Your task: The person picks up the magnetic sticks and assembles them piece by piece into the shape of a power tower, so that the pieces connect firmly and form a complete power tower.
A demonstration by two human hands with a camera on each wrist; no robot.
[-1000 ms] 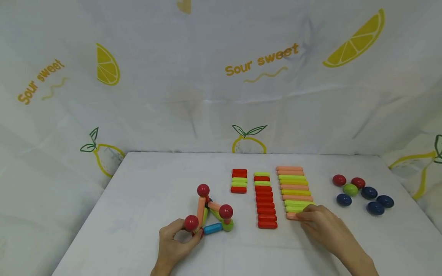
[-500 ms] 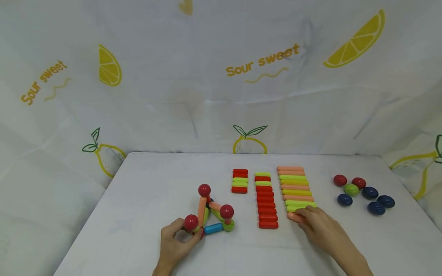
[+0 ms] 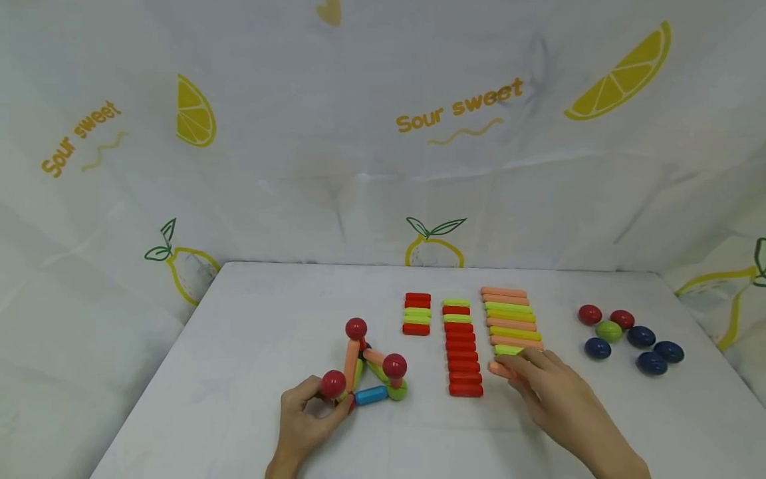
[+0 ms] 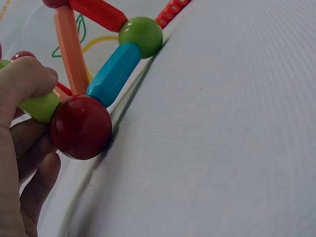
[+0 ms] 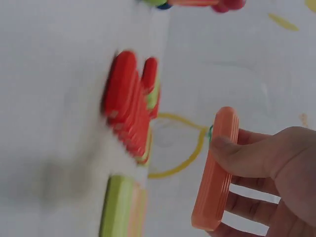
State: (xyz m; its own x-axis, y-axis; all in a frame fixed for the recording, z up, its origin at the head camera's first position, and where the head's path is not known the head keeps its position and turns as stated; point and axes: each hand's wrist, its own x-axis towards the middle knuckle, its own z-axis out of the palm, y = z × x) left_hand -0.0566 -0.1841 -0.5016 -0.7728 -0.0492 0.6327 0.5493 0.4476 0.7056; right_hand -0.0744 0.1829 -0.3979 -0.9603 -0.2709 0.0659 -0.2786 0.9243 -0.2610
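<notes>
Left hand point(image 3: 308, 419) at about 7 o'clock on the counter point(image 3: 257, 319), fingers curled round the near red ball point(image 3: 333, 383) at the corner of the rod-and-ball frame point(image 3: 368, 369), pinning that corner down. Right hand point(image 3: 553, 392) at about 5 o'clock, thumb and fingers pinching one long peach rod point(image 5: 216, 170), held at the near end of the long-rod row point(image 3: 511, 322) with its tip poking out toward 9 o'clock. Best lifted straight up before swinging across, as neighbouring rods in the row may cling or shift if dragged; grip kept near the middle so both ends stay free for joining. Left grip best kept firm and low, since the frame stands on few contact points and looks easy to tip. Two columns of short red and green rods point(image 3: 461, 349) between the hands at 6 o'clock: path best taken above them or round their near end. Loose balls point(image 3: 628, 336) well apart at 3 o'clock, out of the way. Open room along the near edge and across the whole 9 o'clock side; far edge meets the lemon-print cloth point(image 3: 383, 133) at 12 o'clock.
</notes>
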